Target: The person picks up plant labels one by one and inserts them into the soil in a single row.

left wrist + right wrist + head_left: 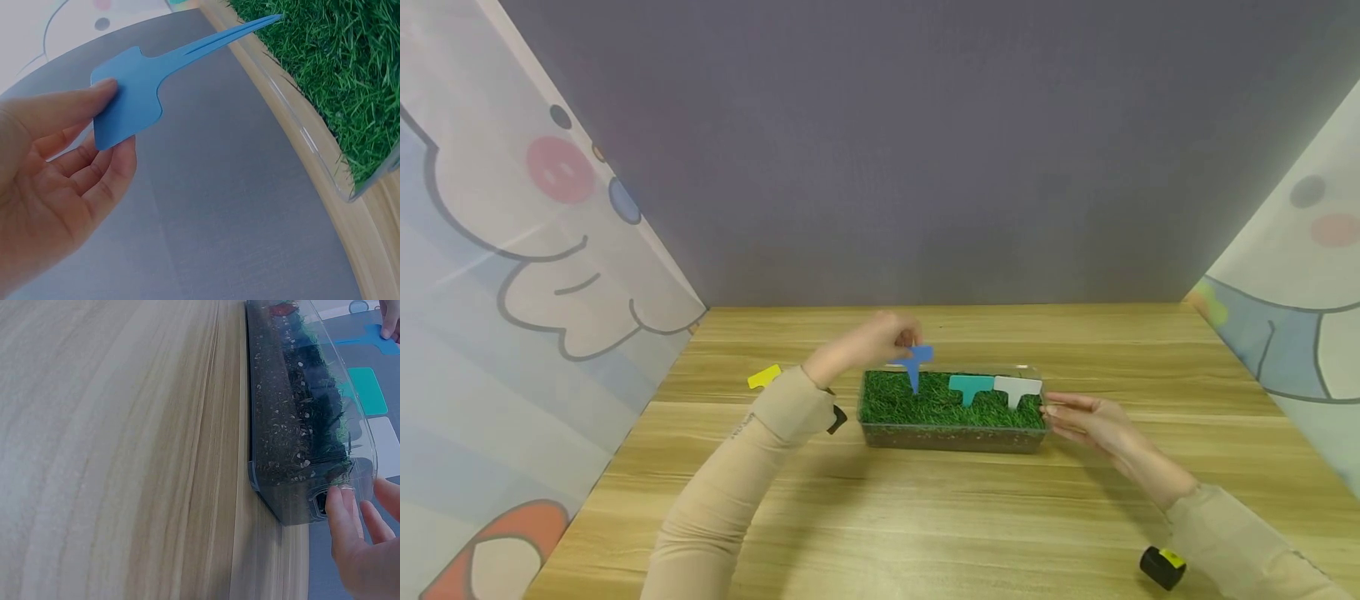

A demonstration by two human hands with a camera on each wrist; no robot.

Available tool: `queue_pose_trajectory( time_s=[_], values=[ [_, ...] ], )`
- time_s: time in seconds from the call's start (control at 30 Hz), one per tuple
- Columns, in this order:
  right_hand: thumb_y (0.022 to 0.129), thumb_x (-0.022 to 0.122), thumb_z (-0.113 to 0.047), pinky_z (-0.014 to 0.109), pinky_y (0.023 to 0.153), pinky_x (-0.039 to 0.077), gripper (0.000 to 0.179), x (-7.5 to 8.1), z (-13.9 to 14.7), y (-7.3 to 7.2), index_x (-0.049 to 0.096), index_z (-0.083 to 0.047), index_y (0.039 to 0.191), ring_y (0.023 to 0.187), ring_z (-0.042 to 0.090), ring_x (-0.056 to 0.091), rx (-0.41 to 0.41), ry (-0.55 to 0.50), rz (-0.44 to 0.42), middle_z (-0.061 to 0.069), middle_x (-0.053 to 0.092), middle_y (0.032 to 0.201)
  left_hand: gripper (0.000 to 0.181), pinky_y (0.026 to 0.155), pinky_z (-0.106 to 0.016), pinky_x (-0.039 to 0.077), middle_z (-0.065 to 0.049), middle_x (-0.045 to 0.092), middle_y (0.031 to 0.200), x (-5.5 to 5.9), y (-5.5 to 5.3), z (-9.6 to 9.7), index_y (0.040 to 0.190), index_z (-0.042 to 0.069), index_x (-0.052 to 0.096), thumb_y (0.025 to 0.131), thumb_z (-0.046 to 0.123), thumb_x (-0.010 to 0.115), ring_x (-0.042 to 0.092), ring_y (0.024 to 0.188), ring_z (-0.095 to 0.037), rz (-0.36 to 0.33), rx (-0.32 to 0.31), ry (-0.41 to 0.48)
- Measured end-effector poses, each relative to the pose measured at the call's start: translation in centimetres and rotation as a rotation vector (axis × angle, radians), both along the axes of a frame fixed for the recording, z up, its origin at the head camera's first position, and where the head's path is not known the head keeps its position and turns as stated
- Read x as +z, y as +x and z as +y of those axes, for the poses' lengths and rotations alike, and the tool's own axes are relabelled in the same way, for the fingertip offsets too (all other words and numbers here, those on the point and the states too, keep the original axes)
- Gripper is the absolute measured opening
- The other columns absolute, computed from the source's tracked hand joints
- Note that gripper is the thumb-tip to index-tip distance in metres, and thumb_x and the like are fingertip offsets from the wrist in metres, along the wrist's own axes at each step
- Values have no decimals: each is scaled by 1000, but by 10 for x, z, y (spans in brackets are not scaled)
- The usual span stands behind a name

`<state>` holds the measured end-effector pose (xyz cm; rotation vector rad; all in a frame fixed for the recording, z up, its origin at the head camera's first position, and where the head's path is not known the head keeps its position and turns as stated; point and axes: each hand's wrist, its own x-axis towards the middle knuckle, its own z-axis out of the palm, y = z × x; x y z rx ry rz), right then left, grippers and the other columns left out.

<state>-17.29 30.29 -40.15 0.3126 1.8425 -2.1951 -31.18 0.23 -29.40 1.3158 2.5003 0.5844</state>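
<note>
My left hand (887, 335) pinches a blue T-shaped plant label (131, 94) by its broad head between thumb and fingers. The label's pointed stem angles down over the grass; its tip is visible in the left wrist view. Below is a clear planter box (955, 438) with dark soil and green artificial-looking grass (887, 400). A teal label (972, 386) and a white label (1018, 387) stand upright side by side in its right half. At the box's right end, my right hand (1093, 423) touches the clear wall with fairly straight fingers (342, 525).
A yellow label (764, 376) lies on the wooden table (925, 517) left of the box, partly behind the left forearm. A black cylindrical object with a yellow patch (1162, 567) is by the right sleeve. A grey panel (880, 167) rises behind the table, with cartoon-printed sheets on both sides.
</note>
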Motion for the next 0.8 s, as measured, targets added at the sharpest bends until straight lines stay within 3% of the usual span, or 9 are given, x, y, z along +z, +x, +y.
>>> queue_pose_trajectory(
  time_s=[0.57,0.8],
  values=[
    [81,62,-7,27,84,46,45,0,-1,0,47,0,124,91,11,61,-2,10,3,4,63,102,14,70,-18,45,-4,59,87,-10,5,12,97,4,59,83,4,59,54,78,-12,26,-43,-25],
    [82,61,-7,27,84,46,55,0,-2,-1,35,6,128,91,11,61,8,48,10,9,60,108,13,70,-18,46,-3,60,85,-15,7,14,95,5,59,82,3,60,55,77,-12,51,-58,-28]
  ],
)
